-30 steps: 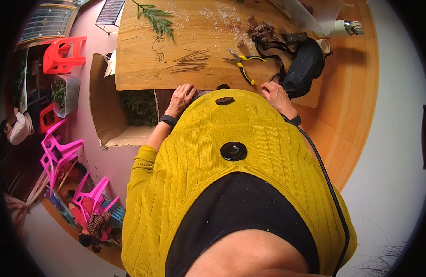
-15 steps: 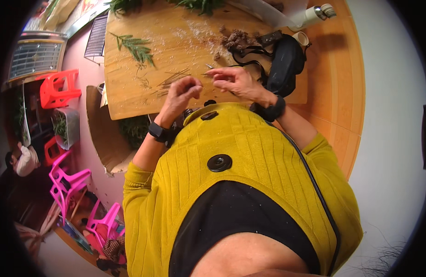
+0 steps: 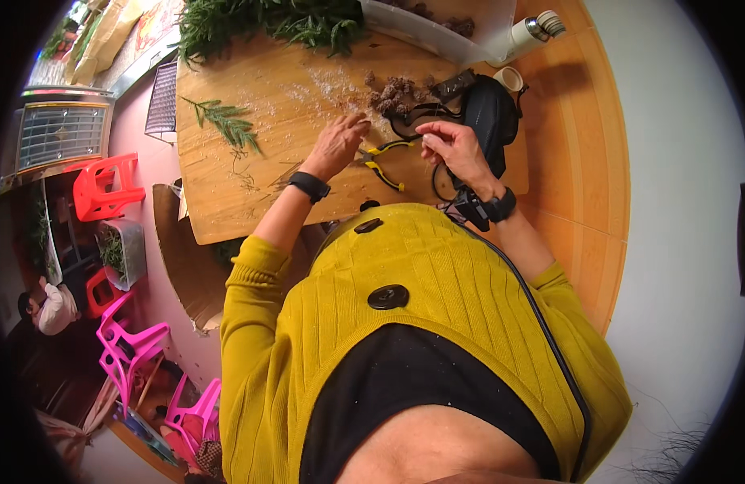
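Note:
My left hand [image 3: 339, 147] reaches over the wooden table [image 3: 219, 189], its fingers bent and slightly apart near a pile of brown pine cones [image 3: 395, 97]; nothing shows in them. To its right, my right hand [image 3: 460, 155] hovers near the table's front, index finger stretched and thumb apart below it, the other fingers curled. No held thing is visible there. Between the hands lie pliers [image 3: 389, 165] with yellow and black handles, spread apart, their jaws toward my left hand. Thin brown sticks lie partly hidden by my left forearm. A green sprig [image 3: 225, 123] rests farther left.
Heaped green branches [image 3: 267, 24] and a clear plastic bin [image 3: 437, 40] line the far edge. On the right are a black pouch [image 3: 481, 113], a cup [image 3: 508, 79] and a flask [image 3: 534, 34]. A cardboard box [image 3: 179, 258] stands by the table's left; plastic stools [image 3: 108, 187] stand beyond.
My left hand has moved forward and right, toward the pine cones. My right hand has drawn to the right, and the pliers now show between them. The view takes in more of the far side.

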Demonstrator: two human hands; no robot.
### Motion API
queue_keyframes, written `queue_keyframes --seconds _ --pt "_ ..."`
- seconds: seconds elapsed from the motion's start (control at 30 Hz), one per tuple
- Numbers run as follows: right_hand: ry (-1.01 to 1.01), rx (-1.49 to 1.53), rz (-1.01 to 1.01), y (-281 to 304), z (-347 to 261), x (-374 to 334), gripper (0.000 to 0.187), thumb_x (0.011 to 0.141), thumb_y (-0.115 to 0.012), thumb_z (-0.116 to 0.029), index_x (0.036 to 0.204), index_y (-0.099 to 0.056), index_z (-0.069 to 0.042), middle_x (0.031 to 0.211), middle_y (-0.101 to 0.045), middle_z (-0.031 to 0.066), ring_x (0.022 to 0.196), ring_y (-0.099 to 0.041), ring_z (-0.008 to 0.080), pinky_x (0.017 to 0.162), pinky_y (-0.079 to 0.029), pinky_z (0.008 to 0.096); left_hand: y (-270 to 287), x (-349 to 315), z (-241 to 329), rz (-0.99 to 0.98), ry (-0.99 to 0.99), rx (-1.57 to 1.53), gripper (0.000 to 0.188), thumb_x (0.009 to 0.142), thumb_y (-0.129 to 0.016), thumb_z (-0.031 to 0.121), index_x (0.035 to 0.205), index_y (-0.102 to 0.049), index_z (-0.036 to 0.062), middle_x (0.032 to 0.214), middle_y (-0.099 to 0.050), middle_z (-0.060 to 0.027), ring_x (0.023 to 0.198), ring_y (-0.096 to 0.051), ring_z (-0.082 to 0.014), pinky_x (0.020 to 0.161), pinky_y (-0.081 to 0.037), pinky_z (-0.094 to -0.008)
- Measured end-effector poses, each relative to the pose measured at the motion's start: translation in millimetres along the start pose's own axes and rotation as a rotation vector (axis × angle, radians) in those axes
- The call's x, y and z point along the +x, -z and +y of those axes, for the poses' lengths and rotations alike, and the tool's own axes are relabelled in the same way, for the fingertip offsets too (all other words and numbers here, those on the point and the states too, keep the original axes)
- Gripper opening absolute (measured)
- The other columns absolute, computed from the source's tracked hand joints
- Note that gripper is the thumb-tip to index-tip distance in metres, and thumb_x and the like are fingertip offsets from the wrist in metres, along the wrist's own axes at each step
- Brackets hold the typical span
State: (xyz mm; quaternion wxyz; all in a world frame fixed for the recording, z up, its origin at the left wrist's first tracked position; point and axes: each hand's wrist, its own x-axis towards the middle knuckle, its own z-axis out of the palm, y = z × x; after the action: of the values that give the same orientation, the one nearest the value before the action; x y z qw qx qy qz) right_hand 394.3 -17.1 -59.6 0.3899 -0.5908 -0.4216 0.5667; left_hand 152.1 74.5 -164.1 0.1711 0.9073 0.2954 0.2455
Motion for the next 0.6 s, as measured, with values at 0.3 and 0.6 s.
queue_keyframes --seconds 0.3,0.6 --pt "0.028 -0.178 0.13 22.9 -35.7 -23.1 0.019 0.094 -0.054 -0.008 0.108 -0.063 0.001 0.081 -0.061 0.0013 0.065 -0.058 0.0067 0.057 -0.048 0.0195 1.3 17.2 0.2 -0.219 0.318 -0.332 0.024 0.086 -0.059 0.008 0.108 -0.064 -0.0003 0.101 -0.065 -0.0075 0.083 -0.064 -0.0229 0.07 -0.05 -0.0315" --pt "0.225 -0.156 -0.097 -54.8 -159.7 -47.4 0.011 0.09 -0.061 -0.004 0.098 -0.065 0.002 0.076 -0.06 0.0016 0.06 -0.055 0.005 0.05 -0.043 0.0187 165.1 3.1 91.0 0.322 0.598 -1.474 0.03 0.086 -0.067 0.01 0.112 -0.062 -0.0047 0.094 -0.067 -0.01 0.082 -0.067 -0.0171 0.07 -0.051 -0.0255"
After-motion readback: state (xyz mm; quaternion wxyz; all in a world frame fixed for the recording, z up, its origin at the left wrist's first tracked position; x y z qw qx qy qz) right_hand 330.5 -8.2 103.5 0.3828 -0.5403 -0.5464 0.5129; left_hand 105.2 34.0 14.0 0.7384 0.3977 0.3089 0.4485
